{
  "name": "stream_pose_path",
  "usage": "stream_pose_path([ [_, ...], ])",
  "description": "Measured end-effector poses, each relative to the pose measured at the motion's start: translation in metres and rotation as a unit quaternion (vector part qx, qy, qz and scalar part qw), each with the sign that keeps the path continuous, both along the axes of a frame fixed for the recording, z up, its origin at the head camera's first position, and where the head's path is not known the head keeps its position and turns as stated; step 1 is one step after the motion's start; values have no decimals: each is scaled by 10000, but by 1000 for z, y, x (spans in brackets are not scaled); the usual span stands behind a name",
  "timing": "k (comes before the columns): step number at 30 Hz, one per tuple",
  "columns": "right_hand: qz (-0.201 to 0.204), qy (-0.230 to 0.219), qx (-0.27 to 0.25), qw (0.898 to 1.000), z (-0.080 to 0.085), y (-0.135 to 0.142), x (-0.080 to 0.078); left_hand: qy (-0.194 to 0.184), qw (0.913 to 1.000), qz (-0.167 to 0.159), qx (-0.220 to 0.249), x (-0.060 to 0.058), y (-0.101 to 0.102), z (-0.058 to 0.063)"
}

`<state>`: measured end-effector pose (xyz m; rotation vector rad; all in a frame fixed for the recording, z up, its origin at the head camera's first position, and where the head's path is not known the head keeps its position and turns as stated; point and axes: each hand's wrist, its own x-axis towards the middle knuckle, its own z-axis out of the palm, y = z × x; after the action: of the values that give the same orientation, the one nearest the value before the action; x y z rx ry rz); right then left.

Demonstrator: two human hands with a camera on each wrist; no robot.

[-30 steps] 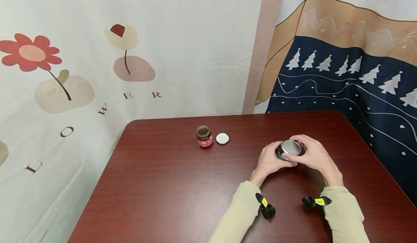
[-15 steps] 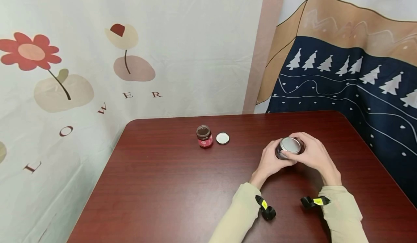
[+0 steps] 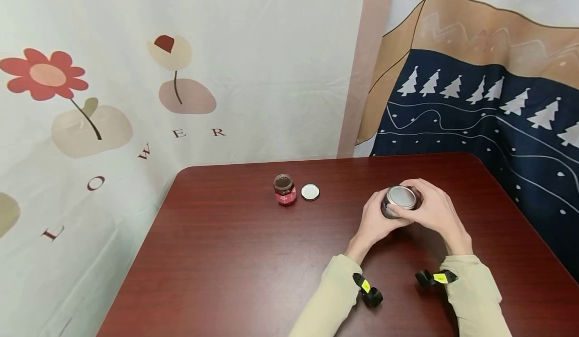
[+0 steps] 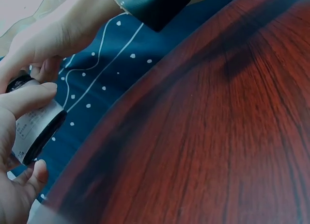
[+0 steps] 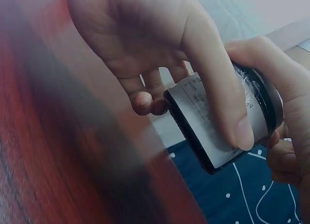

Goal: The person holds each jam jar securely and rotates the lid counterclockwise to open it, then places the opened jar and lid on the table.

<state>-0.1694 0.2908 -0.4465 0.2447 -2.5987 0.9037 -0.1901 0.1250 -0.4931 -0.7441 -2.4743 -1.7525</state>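
Observation:
Both hands hold a dark glass jar with a silver lid (image 3: 401, 197) in front of the right half of the table. My left hand (image 3: 374, 220) grips the jar's body, its thumb laid across the white printed label (image 4: 39, 118). Around the top of the jar curl the fingers of my right hand (image 3: 435, 210), by the lid's edge. In the right wrist view the jar (image 5: 193, 136) is tilted, with its base toward the left. The left wrist view shows the base above the table, against the dark blue cloth.
An uncapped jar (image 3: 285, 190) with dark contents and a pink label stands at the back of the brown table (image 3: 235, 256). Beside it lies a round lid (image 3: 310, 192), white inside up. Patterned cloths (image 3: 280, 66) hang behind the table and along its right side.
Both hands have drifted slightly away from the body with the jar, a little upward in the head view. The uncapped jar and loose lid have stayed in place.

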Motion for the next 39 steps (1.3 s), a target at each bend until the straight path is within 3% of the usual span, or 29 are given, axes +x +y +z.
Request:
stream_pose_path([
  [9, 145, 185, 37, 9997, 6, -10, -1, 40, 9997, 220, 69, 0, -6, 6],
  [22, 457, 356, 8, 9983, 9, -30, -8, 668, 9961, 580, 23, -2, -28, 9],
  [39, 767, 536, -60, 9956, 16, -62, -15, 1066, 9901, 909, 40, -1, -61, 16],
])
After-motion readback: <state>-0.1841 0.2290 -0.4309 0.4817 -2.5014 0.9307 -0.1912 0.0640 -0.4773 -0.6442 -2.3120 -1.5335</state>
